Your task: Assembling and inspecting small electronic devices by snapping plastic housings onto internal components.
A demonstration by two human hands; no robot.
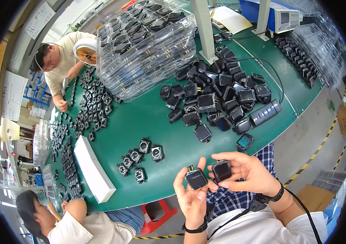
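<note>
My left hand holds a square black smartwatch body with its dark screen upward and small gold-coloured contacts at its top edge. Close beside it, my right hand grips a second smartwatch body, also dark-screened, between thumb and fingers. Both are held over my lap, just off the table's near edge. A smartwatch with a lit blue screen lies on the table near my right hand. Beyond it is a large heap of black watch bodies. Several others lie back side up to the left.
A grey multi-port hub with a black cable sits right of the heap. Clear plastic trays of watches are stacked high behind. A white box lies left on the green table. Two co-workers sit along the left side.
</note>
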